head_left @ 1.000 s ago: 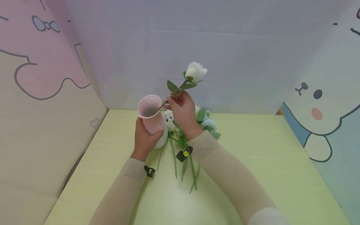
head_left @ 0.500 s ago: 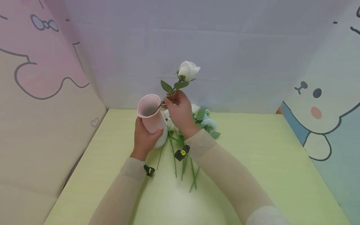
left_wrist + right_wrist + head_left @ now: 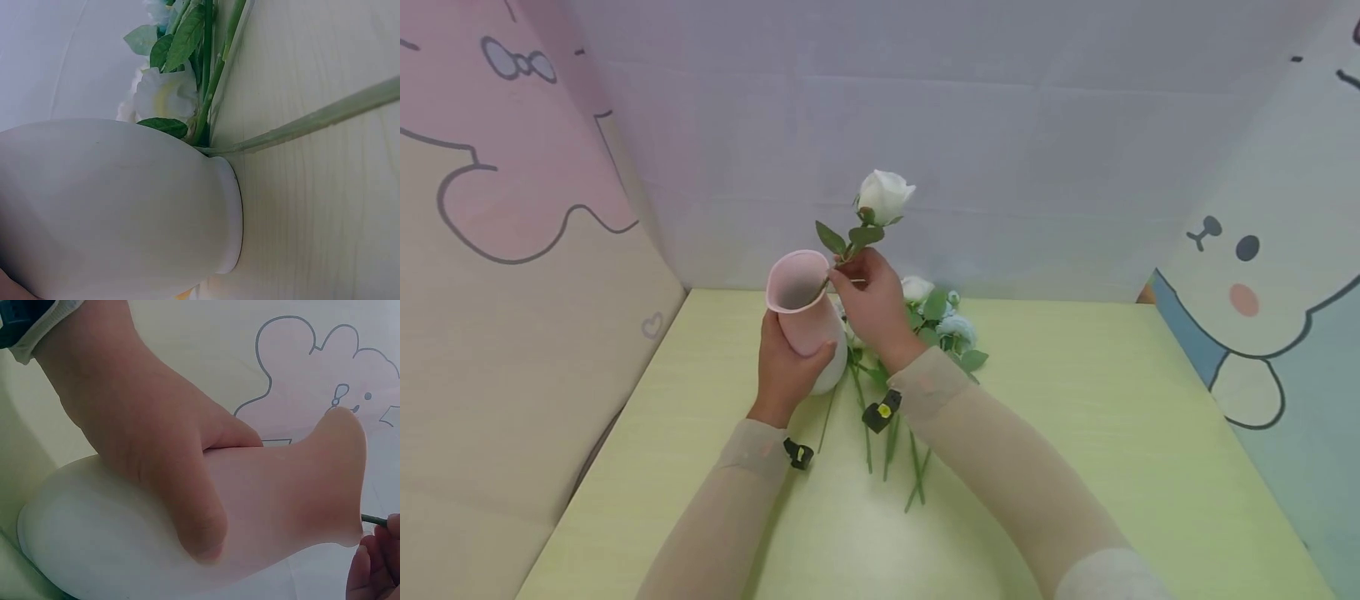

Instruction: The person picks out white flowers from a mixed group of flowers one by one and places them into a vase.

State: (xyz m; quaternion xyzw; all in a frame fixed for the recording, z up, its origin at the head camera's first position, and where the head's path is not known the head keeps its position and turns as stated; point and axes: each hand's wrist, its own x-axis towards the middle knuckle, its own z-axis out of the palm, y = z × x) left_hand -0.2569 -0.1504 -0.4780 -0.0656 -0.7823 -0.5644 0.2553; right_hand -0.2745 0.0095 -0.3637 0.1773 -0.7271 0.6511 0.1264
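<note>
My left hand [image 3: 784, 371] grips a pink-and-white vase [image 3: 811, 332] round its upper body, thumb across the front. The vase stands on the table, mouth up; its foot meets the tabletop in the left wrist view. My right hand [image 3: 877, 307] pinches the stem of a white rose [image 3: 886, 198] just right of the vase rim. The bloom and its green leaves [image 3: 831, 238] stand above the fingers. In the right wrist view, the green stem [image 3: 374, 520] passes from the fingers into the vase mouth; its lower end is hidden inside.
On the table [image 3: 1075, 417], right of the vase, lie several flowers with white blooms [image 3: 917, 288] and pale blue blooms [image 3: 957, 330]. Their stems point toward the front edge, partly under my right arm. A pale cloth wall [image 3: 1000, 167] rises behind; printed panels flank both sides.
My right hand has moved left toward the vase with the rose, and the bloom has shifted left and ended slightly lower. The left hand and vase have stayed in place.
</note>
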